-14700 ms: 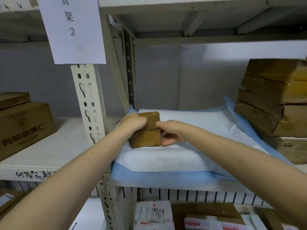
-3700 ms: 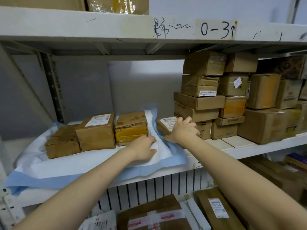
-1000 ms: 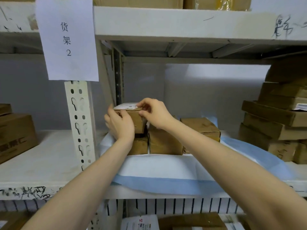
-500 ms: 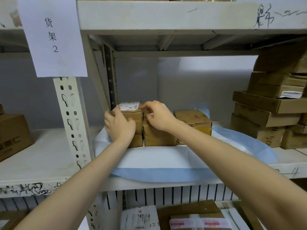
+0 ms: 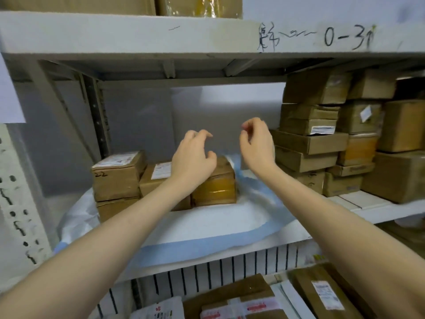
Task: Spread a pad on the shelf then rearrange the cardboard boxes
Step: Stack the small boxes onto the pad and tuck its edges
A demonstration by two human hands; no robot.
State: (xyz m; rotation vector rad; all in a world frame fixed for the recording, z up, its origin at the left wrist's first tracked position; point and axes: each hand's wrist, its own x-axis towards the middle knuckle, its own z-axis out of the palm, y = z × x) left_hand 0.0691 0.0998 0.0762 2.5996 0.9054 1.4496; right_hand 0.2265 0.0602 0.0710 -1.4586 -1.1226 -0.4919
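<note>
A white pad with a blue border [image 5: 207,224] lies spread on the middle shelf [image 5: 368,212]. Small brown cardboard boxes stand on it at the left. A labelled box [image 5: 117,174] sits on top of another box [image 5: 112,209]. Beside them are a second labelled box [image 5: 158,178] and a box with yellow tape [image 5: 216,189]. My left hand [image 5: 193,161] hovers above the yellow-taped box, fingers loosely curled, holding nothing. My right hand [image 5: 256,142] hangs in the air to the right, also loosely curled and empty.
A tall stack of brown boxes [image 5: 322,139] fills the shelf's right side. The upper shelf beam [image 5: 161,35] carries handwriting. More parcels [image 5: 241,302] lie on the shelf below. A perforated upright [image 5: 18,192] stands at the left.
Both hands have let go of the labelled box, now resting on the left stack, and have lifted and moved right. The view has swung to the right.
</note>
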